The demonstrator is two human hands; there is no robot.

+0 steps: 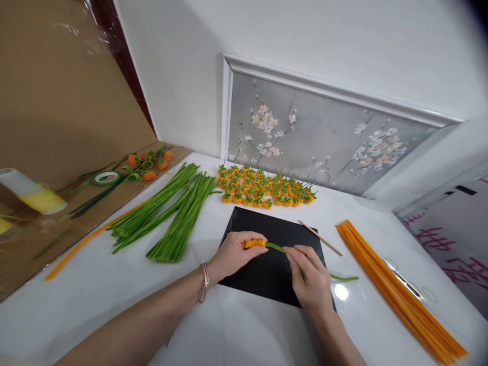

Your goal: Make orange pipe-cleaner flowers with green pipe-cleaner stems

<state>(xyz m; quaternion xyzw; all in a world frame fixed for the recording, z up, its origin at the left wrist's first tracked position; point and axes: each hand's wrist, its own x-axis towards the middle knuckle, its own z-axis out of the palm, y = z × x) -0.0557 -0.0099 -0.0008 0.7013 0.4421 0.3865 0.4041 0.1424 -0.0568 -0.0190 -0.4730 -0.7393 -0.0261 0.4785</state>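
Observation:
Between the thumb and fingers of my left hand [238,256] is a coiled orange pipe cleaner [254,244], its ridges side by side. A green pipe cleaner [275,247] comes out of the coil's right end. My right hand [310,279] pinches this green stem a short way from the coil, and its loose end sticks out to the right past the hand. Both hands are above a black board [263,284] on the white table [206,325]. A thin wooden stick [321,238] lies across the board's upper right edge.
Two bunches of green pipe cleaners [183,218] lie at left, orange ones [396,290] and scissors [404,279] at right. Several small orange pumpkins with green tops [263,188] stand in rows at the back. Green tape [107,177] and finished stems [148,165] rest on cardboard [76,203].

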